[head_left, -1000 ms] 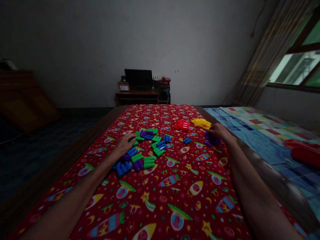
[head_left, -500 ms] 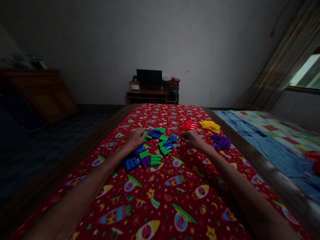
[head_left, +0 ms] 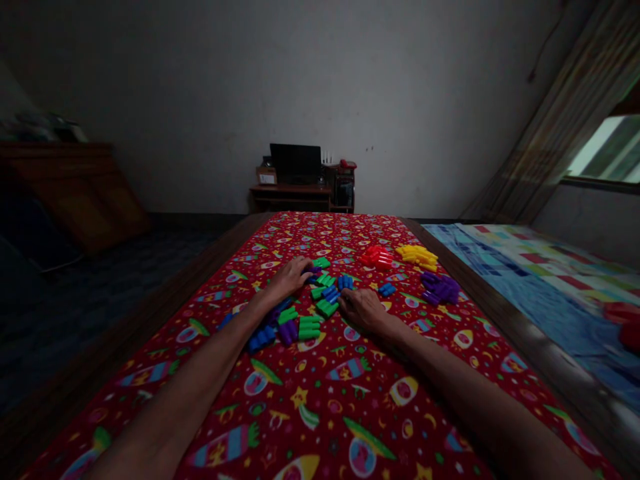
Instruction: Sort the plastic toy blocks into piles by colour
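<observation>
Ribbed plastic blocks in green, blue and purple lie loose on a red patterned cloth (head_left: 345, 387). My left hand (head_left: 293, 277) rests among the far blocks, its fingers extended and slightly apart beside a purple block (head_left: 314, 272). Close to it is a green block (head_left: 321, 263). My right hand (head_left: 363, 307) is closed, fingertips down by a green block (head_left: 327, 308) and a blue block (head_left: 330, 294); whatever they pinch is hidden. A single blue block (head_left: 387, 289) lies right of this hand. Under my left forearm, more blue blocks (head_left: 261, 339) are partly covered.
Separate piles of red blocks (head_left: 377, 257), yellow blocks (head_left: 418, 256) and purple blocks (head_left: 440, 288) lie toward the right edge. A bed (head_left: 505, 280) stands to the right, a wooden cabinet (head_left: 75, 193) to the left. Beyond the table is a desk with a monitor (head_left: 295, 163).
My right hand has come back left and nearer, from below the red pile to the middle blocks. A blue block now shows where it was. My left hand has shifted slightly right.
</observation>
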A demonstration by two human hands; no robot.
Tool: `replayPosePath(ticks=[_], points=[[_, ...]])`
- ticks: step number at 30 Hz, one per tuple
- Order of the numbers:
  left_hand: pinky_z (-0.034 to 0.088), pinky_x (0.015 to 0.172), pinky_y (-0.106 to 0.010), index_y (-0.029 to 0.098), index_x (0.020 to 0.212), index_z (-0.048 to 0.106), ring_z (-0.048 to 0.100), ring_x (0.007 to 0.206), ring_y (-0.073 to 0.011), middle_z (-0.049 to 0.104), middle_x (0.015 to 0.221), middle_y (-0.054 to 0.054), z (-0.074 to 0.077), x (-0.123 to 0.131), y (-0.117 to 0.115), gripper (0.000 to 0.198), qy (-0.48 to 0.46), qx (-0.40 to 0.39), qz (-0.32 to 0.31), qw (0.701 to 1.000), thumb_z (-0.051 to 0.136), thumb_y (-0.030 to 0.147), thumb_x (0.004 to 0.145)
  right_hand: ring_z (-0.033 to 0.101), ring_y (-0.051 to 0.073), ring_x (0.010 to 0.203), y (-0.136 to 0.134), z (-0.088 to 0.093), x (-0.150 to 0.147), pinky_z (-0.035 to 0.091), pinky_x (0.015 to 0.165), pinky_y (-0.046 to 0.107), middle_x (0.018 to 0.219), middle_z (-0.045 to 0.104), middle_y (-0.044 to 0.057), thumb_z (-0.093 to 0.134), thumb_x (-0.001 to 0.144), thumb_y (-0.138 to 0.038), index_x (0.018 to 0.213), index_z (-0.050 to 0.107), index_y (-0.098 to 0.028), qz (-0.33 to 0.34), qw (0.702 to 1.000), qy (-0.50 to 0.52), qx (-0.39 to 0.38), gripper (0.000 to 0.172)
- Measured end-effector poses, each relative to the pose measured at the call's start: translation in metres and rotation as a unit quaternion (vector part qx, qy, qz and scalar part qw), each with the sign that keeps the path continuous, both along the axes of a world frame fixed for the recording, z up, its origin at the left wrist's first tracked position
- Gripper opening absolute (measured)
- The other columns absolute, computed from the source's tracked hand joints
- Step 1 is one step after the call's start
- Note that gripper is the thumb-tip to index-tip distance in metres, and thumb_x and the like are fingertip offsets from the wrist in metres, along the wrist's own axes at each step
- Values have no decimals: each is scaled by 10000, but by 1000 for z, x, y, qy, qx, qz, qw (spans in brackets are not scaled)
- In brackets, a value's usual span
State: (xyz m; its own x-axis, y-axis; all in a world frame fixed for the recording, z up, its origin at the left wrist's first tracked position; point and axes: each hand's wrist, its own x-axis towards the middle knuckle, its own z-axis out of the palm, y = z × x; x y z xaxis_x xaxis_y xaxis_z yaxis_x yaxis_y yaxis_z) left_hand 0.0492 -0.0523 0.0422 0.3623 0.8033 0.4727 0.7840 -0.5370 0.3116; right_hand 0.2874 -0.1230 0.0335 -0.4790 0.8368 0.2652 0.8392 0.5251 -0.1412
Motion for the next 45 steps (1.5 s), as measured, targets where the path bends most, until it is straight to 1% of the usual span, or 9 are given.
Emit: replayPosePath(ticks=[4,9,16,19,24,30,35,39,45], points=[[504,865,-348,193,973,641,641,918,-218,700,969,-59,18,0,-5,217,-56,-32,12,998,498,293,844,609,153,666,9,0,4,377,610,235,761,694,56,405,954,-341,895,672,-165,15,984,176,-18,325],[511,811,-297,184,987,676,663,861,-199,726,937,-37,39,27,-19,288,-46,-90,-66,993,468,335,857,646,192,909,18,7,9,472,790,287,1072,700,97,520,897,-355,1278,543,-197,72,944,321,38,414],[500,843,-299,202,948,706,657,898,-212,733,974,-45,34,41,-29,297,22,-71,-58,996,473,369,872,637,159,735,29,34,28,428,656,231,853,724,69,517,851,-230,1025,699,-164,12,970,242,-6,260],[445,967,-372,193,935,706,611,1028,-256,708,1042,-91,26,15,-21,261,90,20,28,995,498,328,854,556,120,617,35,62,65,362,574,211,701,674,33,530,796,-187,852,733,-136,-49,989,138,-35,217],[488,884,-366,187,1000,697,644,988,-281,716,998,-111,11,-15,-4,294,147,-23,104,983,482,315,845,452,85,480,39,101,150,314,500,216,495,547,-5,574,762,-233,588,679,-122,-197,966,41,-160,232],[495,880,-341,205,1072,680,659,1000,-268,720,1053,-90,12,-7,-3,332,125,-47,83,988,500,226,795,503,101,497,29,98,193,348,517,217,506,575,8,617,709,-180,528,643,-123,-268,936,15,-227,192],[523,857,-347,209,1072,670,682,914,-244,742,955,-55,27,-4,-1,350,1,-91,89,992,552,216,742,547,112,574,34,99,180,330,524,213,650,656,57,543,786,-178,731,716,-105,-304,945,31,-117,195],[557,792,-359,174,1109,642,686,870,-238,727,978,-64,38,6,-1,446,-163,-136,32,977,653,353,701,542,116,605,35,99,134,337,561,215,689,669,60,471,874,-258,779,723,-116,-181,979,87,-14,304],[569,762,-372,159,1170,614,684,890,-246,711,987,-75,47,50,-25,639,-271,-207,-103,934,722,523,655,606,130,729,12,70,36,408,644,210,887,706,61,511,901,-341,1138,643,-138,118,959,241,-89,339]])
